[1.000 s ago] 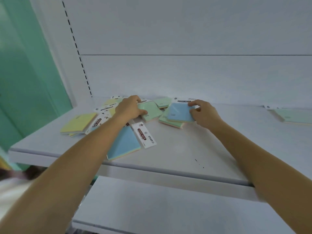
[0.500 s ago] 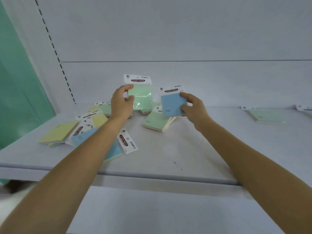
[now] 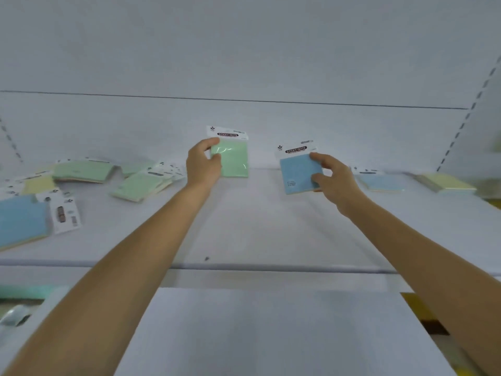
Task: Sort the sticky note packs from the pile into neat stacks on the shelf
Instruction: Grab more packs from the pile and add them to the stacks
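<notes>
Sorting barely begun, one pack lifted in each grip above the shelf (image 3: 244, 229).

Still loose at far left: the pile (image 3: 89, 183) of green, yellow and blue packs, most of the work left. Already laid at far right: a blue stack (image 3: 381, 183) and a yellow stack (image 3: 447, 181), both low. Clenched on the left edge of a green pack (image 3: 233, 157), held upright mid-shelf: left hand (image 3: 202, 166). Pinching the right edge of a blue pack (image 3: 299, 172), near the blue stack and probably bound there: right hand (image 3: 334, 177).
</notes>
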A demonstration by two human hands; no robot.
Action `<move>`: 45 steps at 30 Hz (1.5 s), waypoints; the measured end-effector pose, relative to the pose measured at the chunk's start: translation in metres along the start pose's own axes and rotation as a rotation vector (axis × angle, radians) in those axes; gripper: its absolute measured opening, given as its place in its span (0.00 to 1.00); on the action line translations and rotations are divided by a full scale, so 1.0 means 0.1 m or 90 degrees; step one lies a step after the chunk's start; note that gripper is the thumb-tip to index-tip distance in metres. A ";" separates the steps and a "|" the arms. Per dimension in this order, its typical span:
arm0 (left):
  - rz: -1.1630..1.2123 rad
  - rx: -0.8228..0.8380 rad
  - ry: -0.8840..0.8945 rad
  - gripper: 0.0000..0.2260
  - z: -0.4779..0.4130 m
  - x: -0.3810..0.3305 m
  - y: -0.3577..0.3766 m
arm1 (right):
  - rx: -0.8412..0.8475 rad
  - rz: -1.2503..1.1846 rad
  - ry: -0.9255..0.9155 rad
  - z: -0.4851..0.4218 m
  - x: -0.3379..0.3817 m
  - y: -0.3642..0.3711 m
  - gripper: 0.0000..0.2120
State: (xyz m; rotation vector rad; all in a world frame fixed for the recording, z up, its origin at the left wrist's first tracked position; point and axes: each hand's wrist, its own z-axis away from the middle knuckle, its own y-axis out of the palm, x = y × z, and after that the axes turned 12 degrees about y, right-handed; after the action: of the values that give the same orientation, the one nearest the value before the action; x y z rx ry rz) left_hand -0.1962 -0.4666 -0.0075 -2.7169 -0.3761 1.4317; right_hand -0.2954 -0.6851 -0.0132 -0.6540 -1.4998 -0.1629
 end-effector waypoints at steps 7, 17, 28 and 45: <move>-0.010 0.081 -0.013 0.18 0.39 -0.30 1.00 | -0.030 0.004 0.043 0.04 -0.51 -0.90 0.23; -0.072 0.193 -0.010 0.18 0.16 -0.20 1.65 | -0.085 0.053 0.012 -0.03 -0.87 -1.26 0.23; -0.199 0.294 -0.036 0.17 0.14 0.15 1.76 | -0.090 0.043 0.012 -0.11 -0.90 -1.28 0.23; -0.332 0.514 0.256 0.25 0.56 -0.68 2.37 | -0.154 -0.068 0.099 -1.11 -0.63 -1.92 0.23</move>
State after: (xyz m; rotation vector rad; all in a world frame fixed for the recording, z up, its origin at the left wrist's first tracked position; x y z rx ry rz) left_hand -0.2330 -0.7164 -0.0211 -1.9626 -0.3404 0.6620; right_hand -0.2992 -0.9151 -0.0084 -0.7361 -1.3765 -0.4730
